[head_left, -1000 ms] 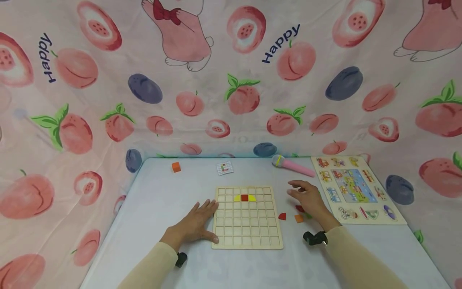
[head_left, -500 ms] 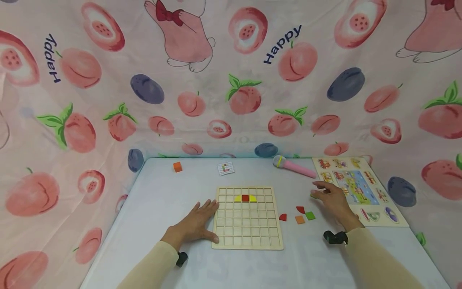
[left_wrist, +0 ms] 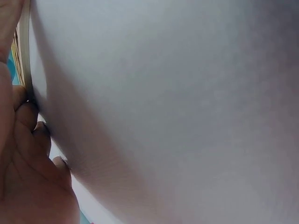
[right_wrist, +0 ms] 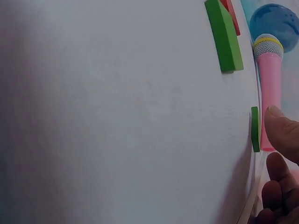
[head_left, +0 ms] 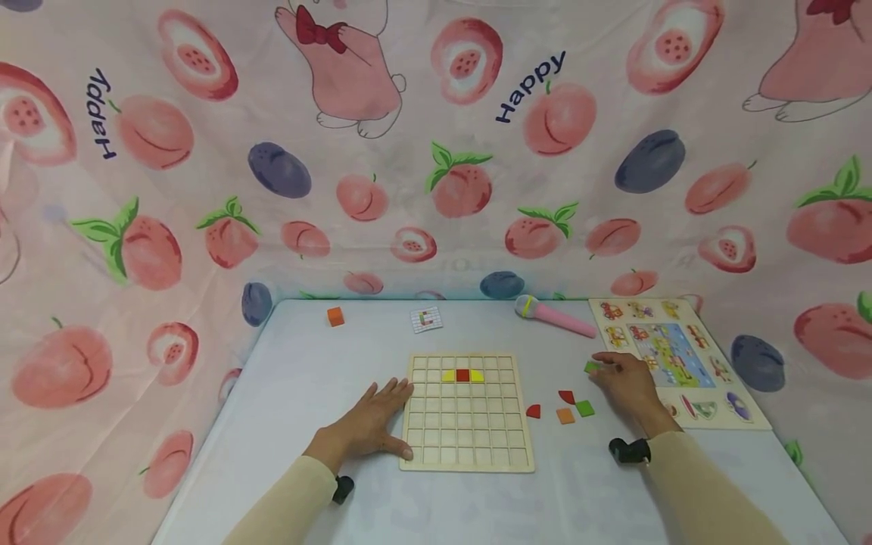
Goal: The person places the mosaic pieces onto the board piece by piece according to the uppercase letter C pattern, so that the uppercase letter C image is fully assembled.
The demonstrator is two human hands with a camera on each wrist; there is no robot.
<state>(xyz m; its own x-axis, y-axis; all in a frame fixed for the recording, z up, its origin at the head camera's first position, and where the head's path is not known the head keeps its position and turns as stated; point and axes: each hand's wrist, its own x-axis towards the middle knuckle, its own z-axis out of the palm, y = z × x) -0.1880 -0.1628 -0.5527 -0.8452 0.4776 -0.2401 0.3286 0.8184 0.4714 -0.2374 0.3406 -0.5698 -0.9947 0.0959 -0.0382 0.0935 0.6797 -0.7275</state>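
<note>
In the head view, a square wooden grid board [head_left: 470, 424] lies mid-table, with a red square piece [head_left: 462, 375] between two yellow pieces in an upper row. My left hand [head_left: 364, 416] rests flat at the board's left edge, fingers spread, thumb on its lower corner. My right hand [head_left: 627, 382] is over the right side of the table, its fingertips at a green square piece [head_left: 590, 367]. In the right wrist view, that green piece [right_wrist: 255, 129] lies on the table, and thumb and fingers stand apart beside it. Another green square [head_left: 584, 409] lies nearer.
Two red quarter-round pieces [head_left: 534, 411] and an orange square [head_left: 565, 415] lie right of the board. Behind are an orange cube [head_left: 335, 316], a small pattern card [head_left: 426, 319] and a pink toy microphone [head_left: 562, 319]. A picture puzzle board [head_left: 722, 412] lies far right.
My right hand has moved right, off the loose pieces, to the green square by the puzzle board; its fingers have dipped slightly. My left hand stays on the board's edge.
</note>
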